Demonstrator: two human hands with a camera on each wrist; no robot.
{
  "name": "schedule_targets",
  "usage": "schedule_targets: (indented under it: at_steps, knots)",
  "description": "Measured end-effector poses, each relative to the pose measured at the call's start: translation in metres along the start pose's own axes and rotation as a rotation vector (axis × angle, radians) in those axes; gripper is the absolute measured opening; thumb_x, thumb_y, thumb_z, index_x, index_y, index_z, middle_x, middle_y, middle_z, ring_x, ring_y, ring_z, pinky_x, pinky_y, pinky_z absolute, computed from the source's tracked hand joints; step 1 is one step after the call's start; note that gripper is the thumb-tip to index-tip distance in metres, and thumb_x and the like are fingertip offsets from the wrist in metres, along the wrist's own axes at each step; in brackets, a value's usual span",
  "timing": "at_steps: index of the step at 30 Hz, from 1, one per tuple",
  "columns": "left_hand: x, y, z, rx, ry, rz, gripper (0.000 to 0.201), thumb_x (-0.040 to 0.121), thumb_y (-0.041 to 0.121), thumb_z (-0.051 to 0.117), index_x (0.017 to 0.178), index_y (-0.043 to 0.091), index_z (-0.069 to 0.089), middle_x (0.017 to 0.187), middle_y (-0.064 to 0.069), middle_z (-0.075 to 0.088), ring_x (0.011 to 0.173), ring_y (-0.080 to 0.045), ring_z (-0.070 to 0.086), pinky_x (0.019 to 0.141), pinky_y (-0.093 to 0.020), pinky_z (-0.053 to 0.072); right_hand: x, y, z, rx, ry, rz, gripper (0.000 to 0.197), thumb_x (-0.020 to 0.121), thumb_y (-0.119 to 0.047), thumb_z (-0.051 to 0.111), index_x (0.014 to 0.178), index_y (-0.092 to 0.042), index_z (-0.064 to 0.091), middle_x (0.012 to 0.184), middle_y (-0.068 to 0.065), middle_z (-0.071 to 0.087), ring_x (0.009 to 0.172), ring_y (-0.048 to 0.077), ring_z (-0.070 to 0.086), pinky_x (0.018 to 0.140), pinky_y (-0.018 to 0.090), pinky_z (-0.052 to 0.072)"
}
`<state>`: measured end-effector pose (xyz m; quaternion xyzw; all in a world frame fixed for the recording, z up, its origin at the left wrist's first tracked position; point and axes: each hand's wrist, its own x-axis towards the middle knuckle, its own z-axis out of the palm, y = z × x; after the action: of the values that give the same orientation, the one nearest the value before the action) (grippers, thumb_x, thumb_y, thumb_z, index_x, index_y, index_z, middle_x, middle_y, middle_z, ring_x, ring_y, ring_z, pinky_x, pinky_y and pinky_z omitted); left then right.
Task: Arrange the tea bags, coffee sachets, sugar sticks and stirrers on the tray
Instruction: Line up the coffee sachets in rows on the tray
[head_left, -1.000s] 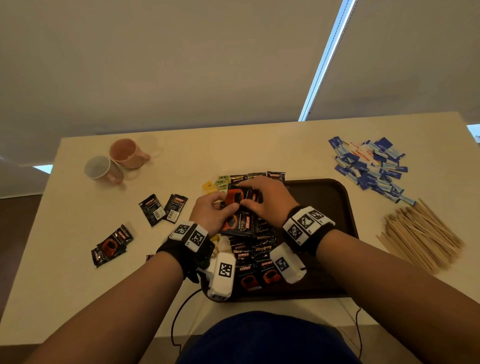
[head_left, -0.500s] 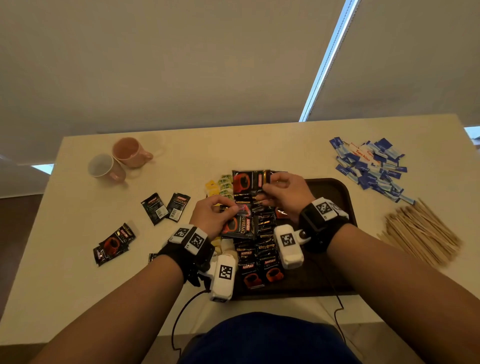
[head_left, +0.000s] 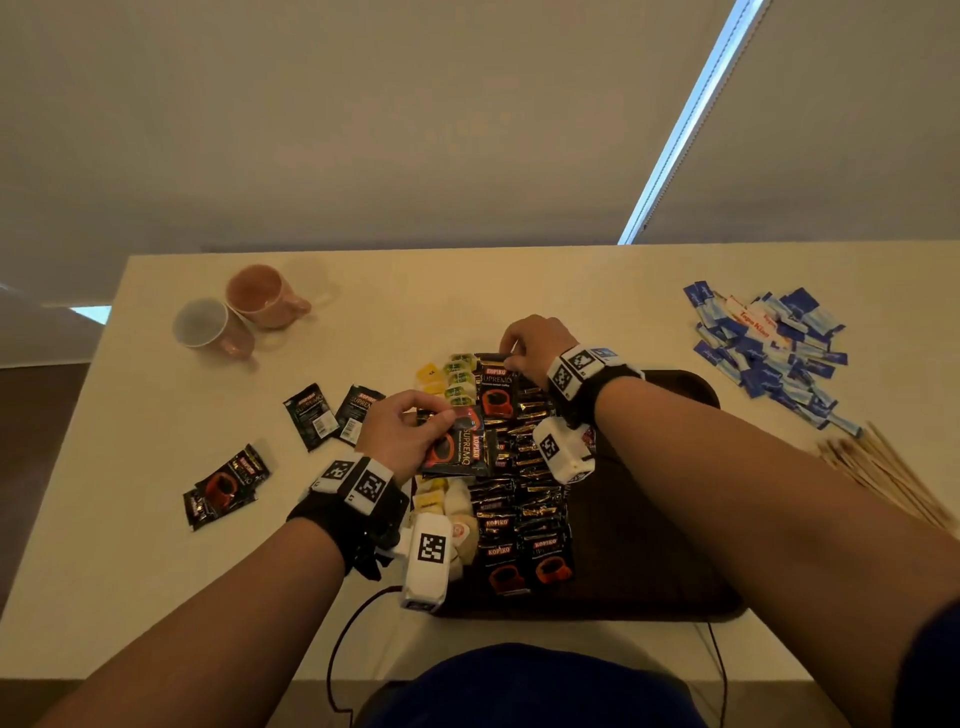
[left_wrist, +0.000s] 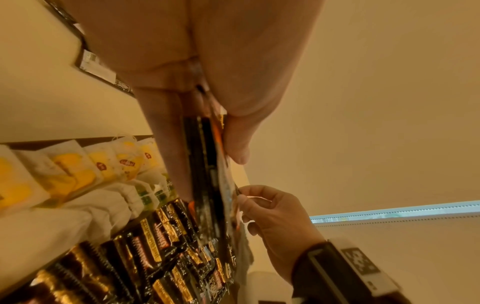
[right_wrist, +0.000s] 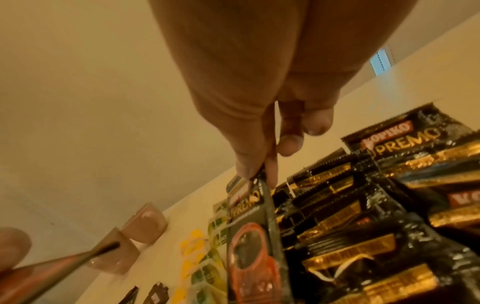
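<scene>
Two mugs (head_left: 239, 317) on cream table (head_left: 545, 291), blinds behind.

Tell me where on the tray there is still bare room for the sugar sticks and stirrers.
The tray's right half is bare, from the coffee sachet rows across to its right rim nearest the stirrers and sugar sticks. The left side is crowded: tea bags along the left edge, sachets beside them, and both hands, left hand and right hand, working there.
</scene>
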<state>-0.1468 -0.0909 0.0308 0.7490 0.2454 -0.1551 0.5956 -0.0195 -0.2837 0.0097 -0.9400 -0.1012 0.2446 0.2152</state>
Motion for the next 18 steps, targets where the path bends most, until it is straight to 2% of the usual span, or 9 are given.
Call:
schedule_targets:
  at_steps: [3,7,10,12,15,17,18]
  knots:
    - [0.002,0.0,0.0,-0.005,0.003,0.002,0.014,0.086,0.008,0.075,0.082,0.02,0.071,0.075,-0.009,0.075,0.06,-0.018,0.071,0.048,-0.026,0.052,0.008,0.0,0.002,-0.017,0.0,0.013,0.012,0.088,-0.022,0.072,0.099,-0.016,0.07,0.096,-0.004,0.062,0.098,0.02,0.063,0.08,0.028,0.049]
    - [0.005,-0.002,0.002,-0.02,0.003,-0.01,0.014,0.086,0.007,0.075,0.082,0.019,0.071,0.074,-0.008,0.074,0.062,-0.019,0.072,0.051,-0.028,0.054,0.011,0.005,0.003,0.031,0.064,0.045,0.023,0.089,-0.028,0.072,0.106,-0.014,0.067,0.109,0.001,0.066,0.1,0.019,0.06,0.086,0.028,0.049]
    - [0.006,-0.001,0.004,-0.012,0.001,-0.002,0.011,0.087,0.01,0.075,0.084,0.02,0.071,0.075,-0.009,0.075,0.064,-0.02,0.072,0.052,-0.029,0.055,0.001,0.005,-0.004,0.074,0.16,0.033,0.024,0.093,-0.031,0.064,0.106,-0.011,0.07,0.107,0.002,0.067,0.098,0.017,0.06,0.082,0.025,0.044]
    - [0.006,0.002,0.008,-0.039,-0.003,0.003,0.01,0.087,0.011,0.075,0.087,0.02,0.071,0.076,-0.011,0.075,0.068,-0.025,0.073,0.056,-0.033,0.057,-0.017,-0.002,-0.011,0.139,0.166,-0.009,0.029,0.095,-0.035,0.062,0.103,-0.009,0.073,0.101,0.003,0.071,0.093,0.018,0.064,0.081,0.027,0.048]
    - [0.004,0.01,0.015,-0.082,-0.021,0.028,0.016,0.087,0.014,0.076,0.097,0.024,0.07,0.078,-0.012,0.075,0.068,-0.025,0.074,0.054,-0.032,0.057,-0.052,-0.015,-0.016,0.379,-0.025,-0.031,0.037,0.093,-0.045,0.062,0.097,-0.01,0.075,0.085,0.002,0.074,0.075,0.017,0.069,0.07,0.03,0.056]
    - [0.002,0.014,0.021,-0.1,-0.036,0.027,0.021,0.087,0.014,0.076,0.104,0.023,0.067,0.076,-0.01,0.075,0.067,-0.021,0.074,0.053,-0.031,0.057,-0.072,-0.02,-0.013,0.585,-0.171,0.032,0.035,0.091,-0.039,0.067,0.1,-0.006,0.072,0.085,0.009,0.074,0.067,0.016,0.071,0.061,0.027,0.058]
    - [0.001,0.017,0.024,-0.103,-0.046,0.014,0.023,0.087,0.015,0.076,0.106,0.021,0.066,0.076,-0.01,0.075,0.066,-0.021,0.073,0.053,-0.031,0.057,-0.079,-0.02,-0.011,0.656,-0.194,0.071,0.031,0.09,-0.033,0.07,0.101,-0.004,0.07,0.086,0.01,0.074,0.066,0.014,0.072,0.057,0.024,0.057]
